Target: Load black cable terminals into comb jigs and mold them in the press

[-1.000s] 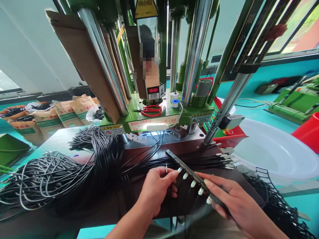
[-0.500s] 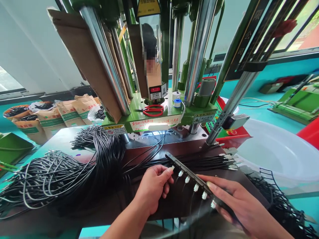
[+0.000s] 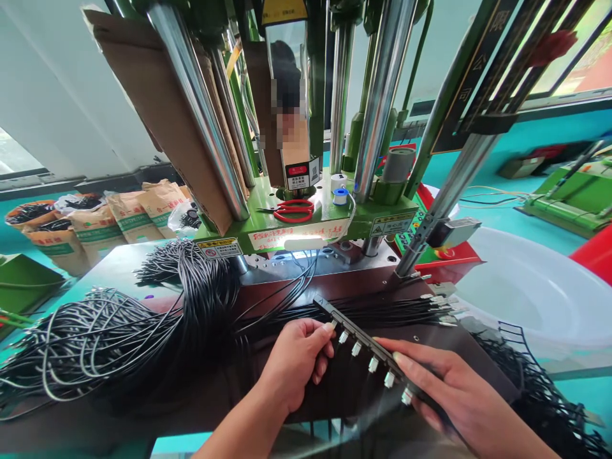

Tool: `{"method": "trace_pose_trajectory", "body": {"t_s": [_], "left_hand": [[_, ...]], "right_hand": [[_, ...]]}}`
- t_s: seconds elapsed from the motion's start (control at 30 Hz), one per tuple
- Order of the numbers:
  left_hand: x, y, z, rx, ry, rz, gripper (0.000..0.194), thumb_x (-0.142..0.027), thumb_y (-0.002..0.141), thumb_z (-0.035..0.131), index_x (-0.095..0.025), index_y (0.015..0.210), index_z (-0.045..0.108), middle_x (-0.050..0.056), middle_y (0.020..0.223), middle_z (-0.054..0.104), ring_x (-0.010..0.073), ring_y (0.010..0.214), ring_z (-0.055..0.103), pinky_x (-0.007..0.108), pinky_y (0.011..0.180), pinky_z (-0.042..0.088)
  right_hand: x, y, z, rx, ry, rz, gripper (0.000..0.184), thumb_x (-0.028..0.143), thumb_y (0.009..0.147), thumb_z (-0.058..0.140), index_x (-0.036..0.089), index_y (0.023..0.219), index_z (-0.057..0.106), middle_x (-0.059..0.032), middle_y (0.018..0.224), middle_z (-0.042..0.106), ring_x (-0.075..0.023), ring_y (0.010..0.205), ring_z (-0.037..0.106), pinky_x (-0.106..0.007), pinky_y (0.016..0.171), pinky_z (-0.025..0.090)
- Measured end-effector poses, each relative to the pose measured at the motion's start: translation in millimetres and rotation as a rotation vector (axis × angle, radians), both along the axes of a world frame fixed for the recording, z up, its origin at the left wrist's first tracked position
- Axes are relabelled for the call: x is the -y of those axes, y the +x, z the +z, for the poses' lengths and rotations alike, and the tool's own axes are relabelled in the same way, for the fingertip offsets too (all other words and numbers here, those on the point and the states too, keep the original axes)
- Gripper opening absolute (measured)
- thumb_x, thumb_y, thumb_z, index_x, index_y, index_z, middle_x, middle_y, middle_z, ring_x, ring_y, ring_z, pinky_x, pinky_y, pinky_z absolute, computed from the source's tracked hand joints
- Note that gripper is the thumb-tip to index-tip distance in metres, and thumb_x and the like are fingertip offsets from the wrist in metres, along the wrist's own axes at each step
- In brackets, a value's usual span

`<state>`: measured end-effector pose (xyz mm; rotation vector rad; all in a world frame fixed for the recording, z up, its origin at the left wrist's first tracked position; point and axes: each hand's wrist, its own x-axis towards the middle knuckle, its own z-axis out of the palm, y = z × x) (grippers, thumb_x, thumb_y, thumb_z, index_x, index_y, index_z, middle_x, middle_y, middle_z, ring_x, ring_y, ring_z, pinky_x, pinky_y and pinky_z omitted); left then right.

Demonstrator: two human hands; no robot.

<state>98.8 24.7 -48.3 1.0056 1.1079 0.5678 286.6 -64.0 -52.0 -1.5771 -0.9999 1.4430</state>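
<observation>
My right hand (image 3: 449, 395) grips the near end of a long black holder bar (image 3: 356, 335) that carries several white cable plugs along its edge. My left hand (image 3: 296, 363) pinches a white plug (image 3: 331, 326) against the bar near its far end, fingers closed on it. Black cables hang from the plugs under both hands. The bar lies slanted over the dark red bed (image 3: 344, 290) of a green press (image 3: 310, 226).
A big heap of black cables (image 3: 119, 325) covers the table at left. More finished cables (image 3: 540, 395) lie at right beside a white basin (image 3: 530, 293). Red scissors (image 3: 291, 210) and tape rolls sit on the press. Paper sacks (image 3: 95, 223) stand at back left.
My left hand brought a loose plug from in front of the bar up to its far end. The bar and my right hand shifted slightly.
</observation>
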Motion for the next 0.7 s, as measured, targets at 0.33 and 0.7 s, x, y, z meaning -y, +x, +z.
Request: {"method": "trace_pose_trajectory", "body": {"t_s": [0.33,0.7], "left_hand": [[0,1,2.6,-0.016,-0.007,0.007,0.025,-0.037,0.078,0.056,-0.015,0.07,0.049,-0.003,0.056,0.05,0.0035,0.036,0.035,0.015,0.03,0.022],[-1,-3,0.8,-0.111,0.094,-0.056,0.024,-0.038,0.079,0.055,-0.015,0.073,0.051,0.0,0.062,0.054,0.0074,0.044,0.044,0.018,0.038,0.034]], "right_hand": [[-1,-2,-0.4,0.012,0.041,0.02,0.057,0.06,0.08,0.053,0.022,0.12,0.062,-0.0002,0.065,0.053,-0.0058,0.043,0.037,-0.018,0.037,0.024],[-6,7,-10.8,0.068,0.022,0.165,0.06,0.056,0.08,0.058,0.02,0.127,0.055,0.0025,0.06,0.049,-0.0069,0.042,0.036,-0.021,0.039,0.026]]}}
